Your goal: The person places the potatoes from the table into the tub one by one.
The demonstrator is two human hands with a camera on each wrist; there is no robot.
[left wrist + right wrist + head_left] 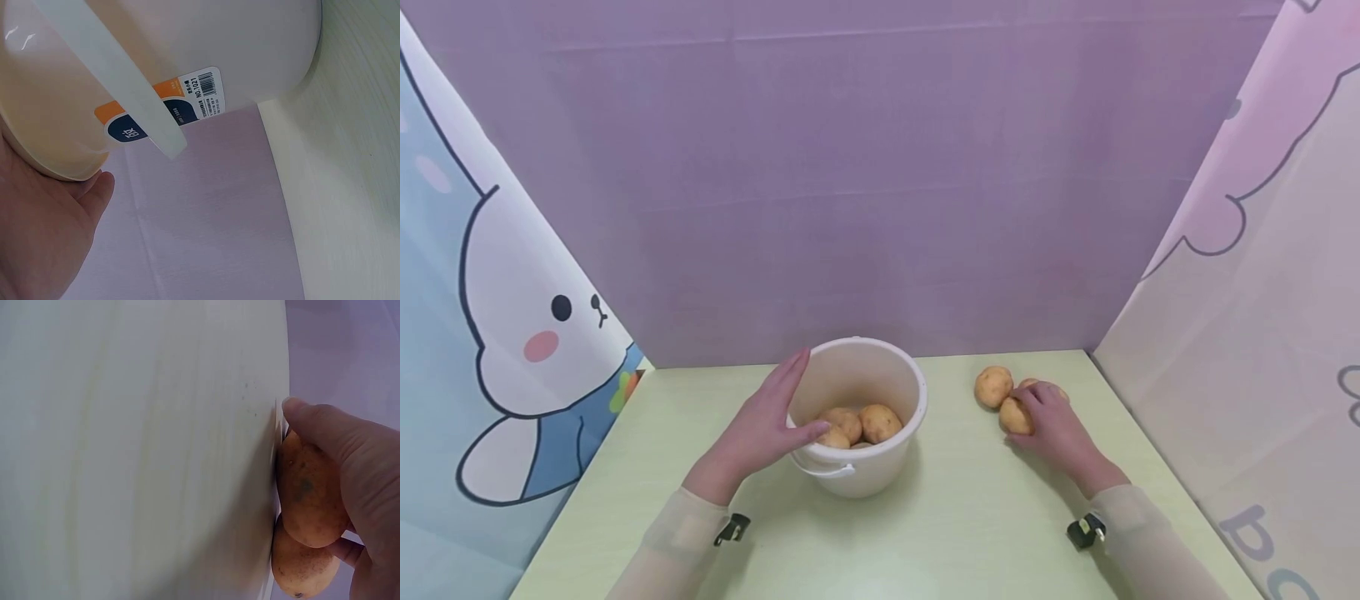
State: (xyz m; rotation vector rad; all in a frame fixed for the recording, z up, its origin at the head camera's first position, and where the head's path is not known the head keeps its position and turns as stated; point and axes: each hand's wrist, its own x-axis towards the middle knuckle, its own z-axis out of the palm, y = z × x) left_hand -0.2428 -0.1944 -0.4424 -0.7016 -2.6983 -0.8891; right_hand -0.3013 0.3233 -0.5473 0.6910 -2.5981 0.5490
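A white bucket point(883, 471) stands on the table with several potatoes point(880, 423) inside. My left hand point(758, 429) holds its left rim, thumb over the inner side and fingers along the outside. In the left wrist view that hand point(47, 225) is at the rim, near the bucket's white handle point(119, 72) and label. To the right, my right hand point(1051, 425) grips a potato point(1015, 416) between thumb and fingers. Another potato point(994, 387) lies beside it, and a third is partly hidden behind the fingers. The gripped potato point(312, 494) shows dark marks in the right wrist view.
The pale green table point(955, 533) ends at a purple cloth backdrop point(880, 183). Printed cloths stand along both sides, the left one with a cartoon rabbit point(542, 325). A small black device point(1084, 532) sits at the right wrist.
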